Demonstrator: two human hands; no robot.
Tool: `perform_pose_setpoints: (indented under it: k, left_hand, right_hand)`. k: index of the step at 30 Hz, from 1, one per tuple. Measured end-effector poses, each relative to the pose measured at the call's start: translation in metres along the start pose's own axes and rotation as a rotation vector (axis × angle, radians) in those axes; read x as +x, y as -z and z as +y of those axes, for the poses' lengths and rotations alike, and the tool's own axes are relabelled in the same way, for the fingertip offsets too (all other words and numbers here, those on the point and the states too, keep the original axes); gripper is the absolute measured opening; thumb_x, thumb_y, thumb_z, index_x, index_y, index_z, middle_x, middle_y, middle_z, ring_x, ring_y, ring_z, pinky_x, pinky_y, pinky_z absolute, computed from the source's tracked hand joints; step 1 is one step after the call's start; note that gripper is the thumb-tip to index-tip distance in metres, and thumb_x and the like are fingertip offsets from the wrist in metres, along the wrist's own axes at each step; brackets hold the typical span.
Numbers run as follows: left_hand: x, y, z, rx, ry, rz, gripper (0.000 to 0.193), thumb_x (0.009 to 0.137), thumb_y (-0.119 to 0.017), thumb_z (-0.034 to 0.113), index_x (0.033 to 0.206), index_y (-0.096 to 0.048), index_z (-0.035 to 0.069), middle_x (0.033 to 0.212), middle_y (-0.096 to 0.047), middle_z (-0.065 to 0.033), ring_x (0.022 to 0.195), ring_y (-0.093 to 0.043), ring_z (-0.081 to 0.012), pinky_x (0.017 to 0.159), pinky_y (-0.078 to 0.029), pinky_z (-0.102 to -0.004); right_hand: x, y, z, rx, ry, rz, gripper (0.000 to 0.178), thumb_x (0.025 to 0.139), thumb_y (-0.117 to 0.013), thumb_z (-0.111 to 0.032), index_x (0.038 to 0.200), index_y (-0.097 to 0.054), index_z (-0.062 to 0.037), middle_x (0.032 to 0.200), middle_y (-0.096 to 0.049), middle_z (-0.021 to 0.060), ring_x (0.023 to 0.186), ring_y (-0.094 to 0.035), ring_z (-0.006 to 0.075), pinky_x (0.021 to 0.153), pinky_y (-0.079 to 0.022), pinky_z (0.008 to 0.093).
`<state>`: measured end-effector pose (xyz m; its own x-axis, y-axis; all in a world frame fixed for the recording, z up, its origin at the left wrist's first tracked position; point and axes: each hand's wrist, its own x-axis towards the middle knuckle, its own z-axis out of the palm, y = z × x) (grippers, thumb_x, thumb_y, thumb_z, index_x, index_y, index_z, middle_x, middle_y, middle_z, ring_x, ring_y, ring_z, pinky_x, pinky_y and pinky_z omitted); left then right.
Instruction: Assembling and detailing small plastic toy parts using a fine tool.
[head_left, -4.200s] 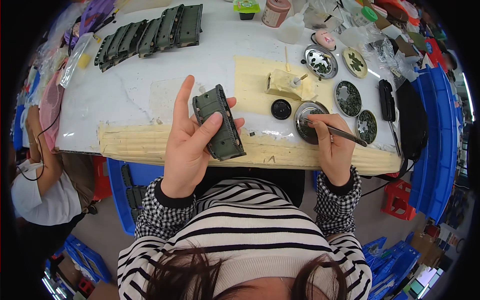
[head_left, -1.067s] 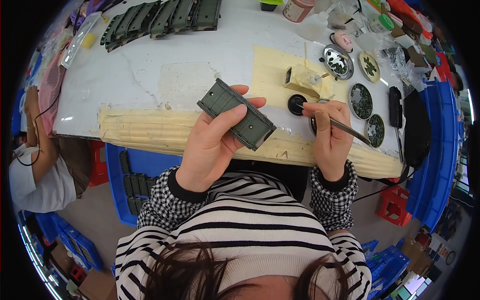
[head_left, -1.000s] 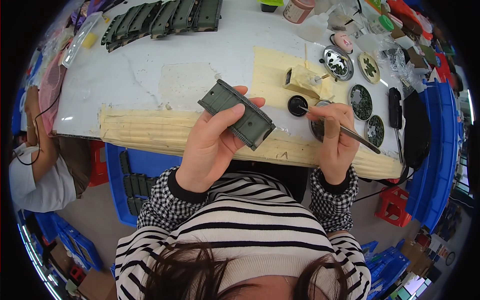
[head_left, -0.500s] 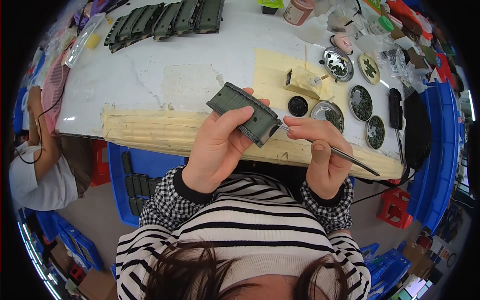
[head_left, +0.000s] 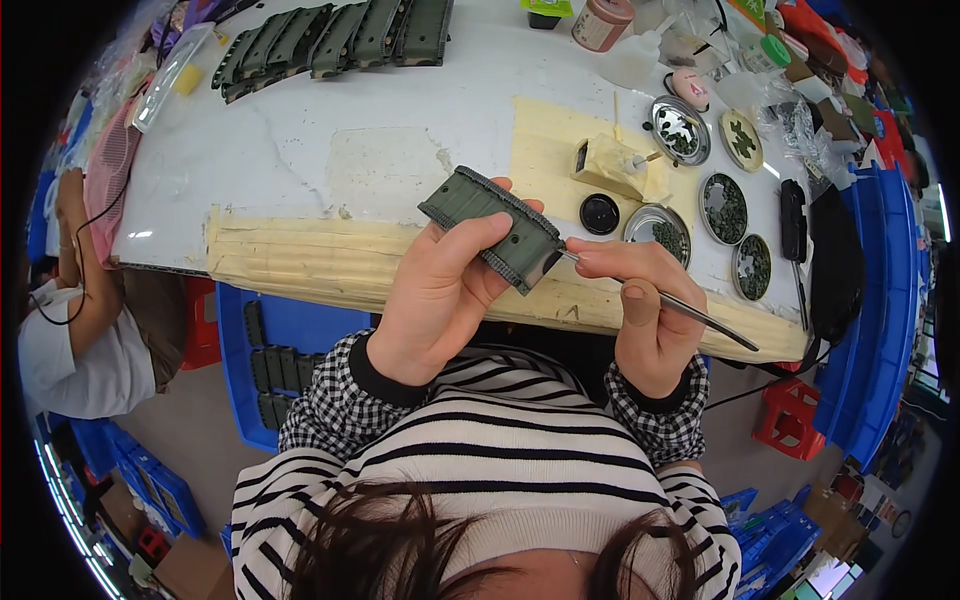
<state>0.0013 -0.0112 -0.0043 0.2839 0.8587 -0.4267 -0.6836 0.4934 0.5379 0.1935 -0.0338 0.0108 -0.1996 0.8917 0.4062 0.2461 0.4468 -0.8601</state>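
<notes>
My left hand [head_left: 430, 300] grips a dark green model tank hull [head_left: 495, 225] with ridged track strips along both long sides, tilted down to the right. Its thumb presses on the flat face. In my right hand [head_left: 650, 310] is a slim metal tool [head_left: 705, 320], apparently tweezers, pinched near its tip. That tip reaches the hull's right end; whether it holds a small part there is too fine to see. Just beyond my right hand stand round metal dishes [head_left: 657, 228] of small green parts and a black round lid [head_left: 599, 213].
Several similar green hulls [head_left: 380, 35] lie in a row at the far left. A tape-wrapped block [head_left: 620, 170] with a stick sits behind the lid. More dishes [head_left: 723, 207] and a black-handled tool [head_left: 793, 220] are at right. A blue crate [head_left: 240, 360] holds hulls below the table; another person [head_left: 85, 320] sits left.
Both hands and the hull hold almost the same pose. The whole view has shifted very slightly; the tool's tip stays at the hull's right end.
</notes>
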Motion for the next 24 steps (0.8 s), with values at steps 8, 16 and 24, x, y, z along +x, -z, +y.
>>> perform_pose_setpoints:
  k: [8, 16, 24]
  left_hand:
    - [0.0008, 0.0008, 0.0004, 0.003, 0.005, 0.006, 0.04, 0.092, -0.054, 0.008, 0.13, -0.045, -0.001, 0.124, -0.056, -0.0186, 0.115, -0.058, -0.0221, 0.094, -0.053, -0.0346]
    - [-0.0011, -0.0011, 0.0009, 0.017, -0.005, 0.015, 0.041, 0.092, -0.055, 0.009, 0.131, -0.044, 0.0, 0.123, -0.056, -0.0179, 0.113, -0.059, -0.0212, 0.094, -0.053, -0.0336]
    - [0.0008, 0.0, -0.0015, 0.024, 0.005, 0.015, 0.04, 0.092, -0.055, 0.009, 0.13, -0.046, 0.001, 0.122, -0.057, -0.0172, 0.11, -0.06, -0.0211, 0.091, -0.053, -0.0333]
  right_hand:
    - [0.0021, 0.0006, -0.0015, -0.067, 0.031, -0.038, 0.016, 0.09, -0.058, -0.001, 0.102, -0.067, 0.0036, 0.101, -0.069, 0.0183, 0.089, -0.067, 0.0247, 0.077, -0.051, 0.0303]
    - [0.0004, -0.0029, -0.0038, -0.08, 0.024, -0.039, 0.018, 0.085, -0.059, 0.005, 0.102, -0.067, 0.0037, 0.1, -0.069, 0.0187, 0.084, -0.067, 0.0236, 0.072, -0.052, 0.0275]
    - [-0.0019, -0.004, 0.0005, -0.164, 0.055, -0.039, 0.017, 0.083, -0.065, 0.001, 0.1, -0.069, 0.0023, 0.1, -0.069, 0.0187, 0.09, -0.069, 0.0269, 0.076, -0.055, 0.0311]
